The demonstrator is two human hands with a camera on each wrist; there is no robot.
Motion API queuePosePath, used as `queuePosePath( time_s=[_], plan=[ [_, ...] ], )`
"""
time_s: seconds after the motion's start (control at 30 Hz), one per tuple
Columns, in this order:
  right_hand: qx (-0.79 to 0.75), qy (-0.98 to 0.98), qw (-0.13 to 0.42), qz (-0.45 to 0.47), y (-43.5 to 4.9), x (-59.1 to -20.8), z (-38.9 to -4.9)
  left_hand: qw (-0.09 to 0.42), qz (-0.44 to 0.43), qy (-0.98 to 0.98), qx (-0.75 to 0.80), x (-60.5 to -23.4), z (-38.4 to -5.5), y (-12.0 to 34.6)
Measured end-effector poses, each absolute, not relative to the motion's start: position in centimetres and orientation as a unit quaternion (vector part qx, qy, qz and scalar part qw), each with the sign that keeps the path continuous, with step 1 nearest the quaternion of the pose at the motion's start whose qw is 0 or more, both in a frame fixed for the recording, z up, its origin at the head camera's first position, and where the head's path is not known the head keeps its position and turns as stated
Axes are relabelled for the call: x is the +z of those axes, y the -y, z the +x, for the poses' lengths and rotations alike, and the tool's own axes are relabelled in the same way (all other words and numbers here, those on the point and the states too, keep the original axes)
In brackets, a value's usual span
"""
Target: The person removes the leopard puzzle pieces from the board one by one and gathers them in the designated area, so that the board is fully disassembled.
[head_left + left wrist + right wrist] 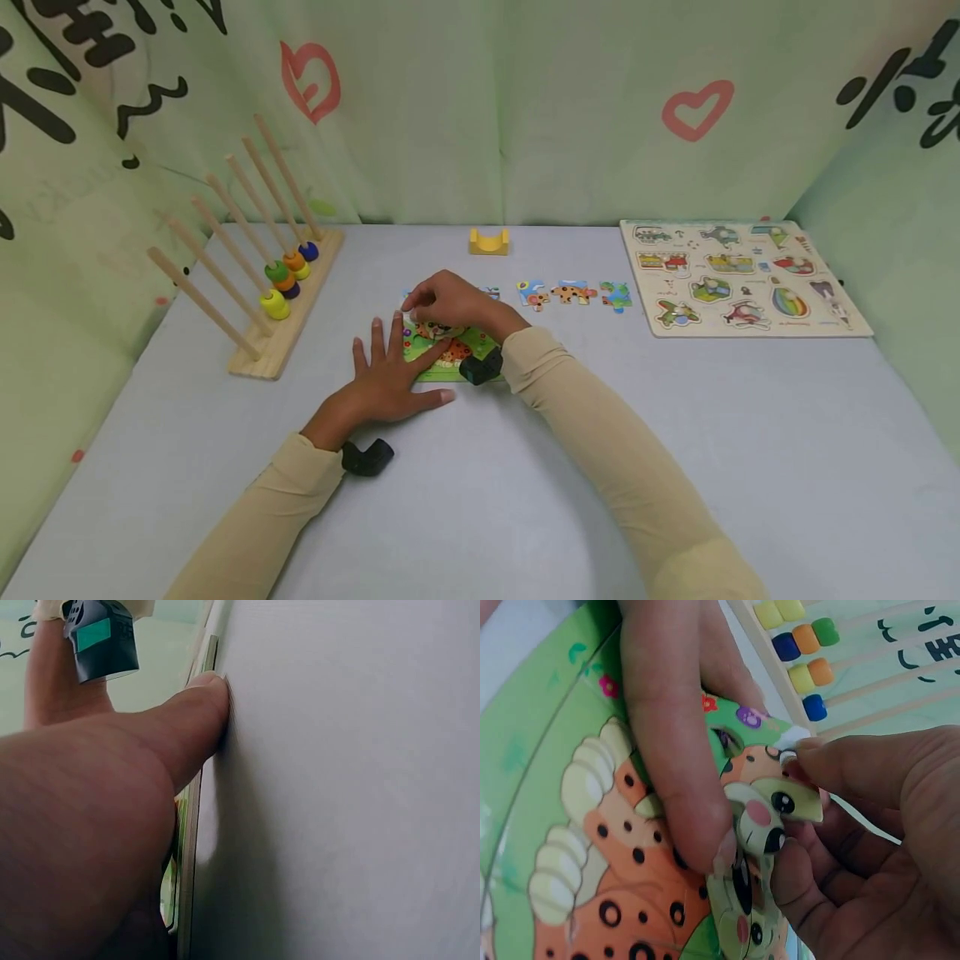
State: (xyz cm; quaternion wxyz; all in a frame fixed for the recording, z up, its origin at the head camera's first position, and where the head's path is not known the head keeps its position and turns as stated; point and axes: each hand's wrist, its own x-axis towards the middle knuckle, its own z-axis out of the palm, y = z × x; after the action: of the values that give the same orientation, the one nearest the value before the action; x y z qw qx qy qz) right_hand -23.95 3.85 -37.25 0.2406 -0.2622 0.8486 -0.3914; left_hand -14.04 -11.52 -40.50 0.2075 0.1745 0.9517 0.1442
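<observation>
A green jigsaw puzzle (431,376) with a spotted leopard cub lies in front of me on the table. My left hand (386,387) rests at its left side with fingers spread, the index finger (671,750) pressing on the picture. In the left wrist view the thumb (199,705) lies along the edge of the puzzle board (187,870). My right hand (457,302) is over the puzzle's upper part. Between its thumb and fingers it pinches a puzzle piece (759,817) showing part of the cub's face, tilted up from the picture.
Loose puzzle pieces (573,292) lie in a row behind and right of the puzzle. A yellow curved block (489,242) sits at the back. To the left stands a wooden peg rack (288,337) with coloured beads; at right lies a vehicle picture board (757,327).
</observation>
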Motion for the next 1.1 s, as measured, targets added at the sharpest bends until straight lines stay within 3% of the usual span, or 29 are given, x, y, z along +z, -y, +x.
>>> queuePosePath(
  time_s=[0.6,1.1],
  plan=[
    [-0.377,-0.856,0.238,-0.263,-3.9,-37.6,-24.1,0.202,0.180,-0.952,0.144,-40.2,-13.9,11.6],
    [-0.412,-0.855,0.201,-0.244,-4.6,-36.6,-23.8,0.204,0.181,-0.951,0.148,-40.0,-13.8,11.6]
  ],
)
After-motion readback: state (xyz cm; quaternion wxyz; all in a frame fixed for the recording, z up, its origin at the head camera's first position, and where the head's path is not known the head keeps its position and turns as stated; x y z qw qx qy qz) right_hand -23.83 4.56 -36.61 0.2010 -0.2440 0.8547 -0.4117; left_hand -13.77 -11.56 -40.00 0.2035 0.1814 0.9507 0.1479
